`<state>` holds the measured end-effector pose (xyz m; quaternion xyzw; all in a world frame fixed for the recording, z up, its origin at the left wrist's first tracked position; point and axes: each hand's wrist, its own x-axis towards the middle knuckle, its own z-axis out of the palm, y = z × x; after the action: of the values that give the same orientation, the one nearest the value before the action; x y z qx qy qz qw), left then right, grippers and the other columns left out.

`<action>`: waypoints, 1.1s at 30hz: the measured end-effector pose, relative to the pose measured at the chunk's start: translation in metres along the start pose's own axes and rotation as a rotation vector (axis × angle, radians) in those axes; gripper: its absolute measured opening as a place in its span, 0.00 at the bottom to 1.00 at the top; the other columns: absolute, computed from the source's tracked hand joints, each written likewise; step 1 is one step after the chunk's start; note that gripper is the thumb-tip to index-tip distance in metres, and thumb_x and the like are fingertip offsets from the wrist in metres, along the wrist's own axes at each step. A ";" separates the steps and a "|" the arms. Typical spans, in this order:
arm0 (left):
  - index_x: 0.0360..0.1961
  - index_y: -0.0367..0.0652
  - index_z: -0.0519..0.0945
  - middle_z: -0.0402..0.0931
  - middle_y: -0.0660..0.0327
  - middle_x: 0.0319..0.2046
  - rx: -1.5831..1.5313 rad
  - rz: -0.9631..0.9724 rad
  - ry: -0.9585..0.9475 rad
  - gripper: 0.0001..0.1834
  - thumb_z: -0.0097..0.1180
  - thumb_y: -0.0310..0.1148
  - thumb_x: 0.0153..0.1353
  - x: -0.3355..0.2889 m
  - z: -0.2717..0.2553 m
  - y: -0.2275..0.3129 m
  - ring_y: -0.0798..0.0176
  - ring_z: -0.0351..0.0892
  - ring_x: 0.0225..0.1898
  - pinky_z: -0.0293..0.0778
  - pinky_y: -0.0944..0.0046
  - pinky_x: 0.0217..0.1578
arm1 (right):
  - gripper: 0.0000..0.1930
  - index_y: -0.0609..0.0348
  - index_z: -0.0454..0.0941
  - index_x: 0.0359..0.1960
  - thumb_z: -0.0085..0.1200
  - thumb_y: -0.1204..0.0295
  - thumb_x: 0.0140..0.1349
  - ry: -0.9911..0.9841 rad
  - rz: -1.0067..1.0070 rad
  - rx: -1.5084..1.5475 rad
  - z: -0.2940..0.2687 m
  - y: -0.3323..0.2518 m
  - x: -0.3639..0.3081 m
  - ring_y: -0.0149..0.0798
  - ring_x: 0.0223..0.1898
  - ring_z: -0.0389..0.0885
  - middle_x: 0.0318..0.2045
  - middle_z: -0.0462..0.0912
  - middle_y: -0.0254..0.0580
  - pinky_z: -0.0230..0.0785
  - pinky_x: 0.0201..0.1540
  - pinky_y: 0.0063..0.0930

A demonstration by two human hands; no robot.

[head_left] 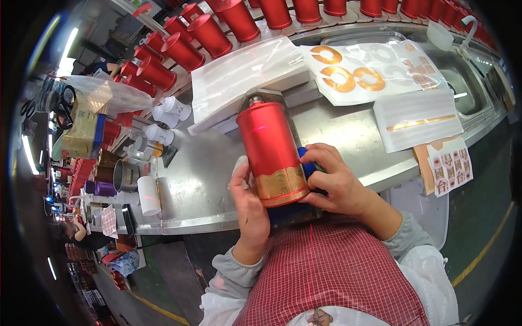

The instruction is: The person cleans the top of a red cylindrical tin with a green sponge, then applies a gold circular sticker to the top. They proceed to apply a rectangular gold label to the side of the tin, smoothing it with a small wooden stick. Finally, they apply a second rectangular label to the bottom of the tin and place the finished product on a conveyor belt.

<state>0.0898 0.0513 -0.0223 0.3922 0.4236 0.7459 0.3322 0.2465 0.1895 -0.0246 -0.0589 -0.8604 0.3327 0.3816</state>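
A glossy red bottle (pixel 268 141) lies tilted in front of me, its silver neck pointing away and a gold patterned band (pixel 280 185) around its lower end. My left hand (pixel 250 209) is against the bottle's left side, with white coverings on the fingertips. On the other side, my right hand (pixel 340 182) has its fingers curled by the bottle's lower right edge, thumb close to the base. A blue part (pixel 306 161) shows beneath the right fingers; it seems to belong to the support under the bottle, mostly hidden.
Rows of red bottles (pixel 209 35) line the far side. Sheets with gold ring-shaped stickers (pixel 338 79) and a sheet with a gold strip (pixel 418 122) lie to the right, near a sink (pixel 467 92). A white paper roll (pixel 148 194) and metal cup (pixel 126 175) stand left on the steel table (pixel 201 163).
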 end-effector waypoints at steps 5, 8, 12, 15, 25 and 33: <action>0.71 0.40 0.43 0.50 0.53 0.68 0.183 -0.067 -0.037 0.41 0.54 0.33 0.66 -0.008 0.010 0.010 0.57 0.55 0.68 0.53 0.57 0.67 | 0.17 0.60 0.72 0.23 0.71 0.69 0.41 0.006 -0.003 -0.002 0.000 0.000 0.001 0.59 0.58 0.66 0.50 0.71 0.49 0.65 0.57 0.50; 0.71 0.40 0.43 0.50 0.53 0.67 0.202 -0.091 -0.025 0.40 0.53 0.31 0.65 -0.007 0.013 0.011 0.58 0.57 0.67 0.55 0.58 0.66 | 0.17 0.60 0.72 0.23 0.71 0.69 0.42 0.005 -0.005 0.001 0.000 -0.001 0.000 0.59 0.58 0.67 0.50 0.71 0.50 0.65 0.57 0.50; 0.70 0.40 0.44 0.51 0.52 0.66 0.185 -0.115 0.010 0.40 0.55 0.31 0.64 -0.008 0.013 0.010 0.58 0.57 0.67 0.56 0.58 0.66 | 0.17 0.61 0.72 0.23 0.71 0.69 0.42 0.004 0.006 0.004 0.001 0.000 -0.001 0.59 0.58 0.67 0.50 0.71 0.50 0.65 0.58 0.50; 0.70 0.40 0.45 0.51 0.53 0.66 0.201 -0.102 0.024 0.42 0.57 0.32 0.62 -0.007 0.014 0.008 0.59 0.56 0.67 0.56 0.58 0.66 | 0.17 0.61 0.72 0.23 0.71 0.69 0.42 0.001 0.010 -0.001 0.001 -0.001 -0.001 0.59 0.58 0.67 0.50 0.71 0.50 0.65 0.58 0.49; 0.68 0.35 0.48 0.54 0.50 0.67 0.329 0.021 0.052 0.37 0.53 0.36 0.66 -0.011 0.010 0.001 0.56 0.54 0.69 0.51 0.55 0.68 | 0.16 0.60 0.72 0.23 0.70 0.69 0.43 0.000 0.017 -0.014 0.001 -0.002 -0.001 0.59 0.58 0.66 0.50 0.71 0.50 0.65 0.58 0.50; 0.62 0.32 0.59 0.64 0.37 0.61 1.155 0.440 -0.103 0.31 0.50 0.44 0.68 -0.072 -0.028 -0.010 0.34 0.61 0.65 0.37 0.35 0.69 | 0.16 0.60 0.72 0.23 0.70 0.69 0.43 0.005 0.033 0.007 0.001 -0.002 -0.001 0.60 0.58 0.66 0.50 0.70 0.50 0.64 0.58 0.51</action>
<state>0.1008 -0.0142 -0.0624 0.6225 0.6513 0.4275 -0.0752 0.2469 0.1874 -0.0246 -0.0726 -0.8571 0.3418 0.3785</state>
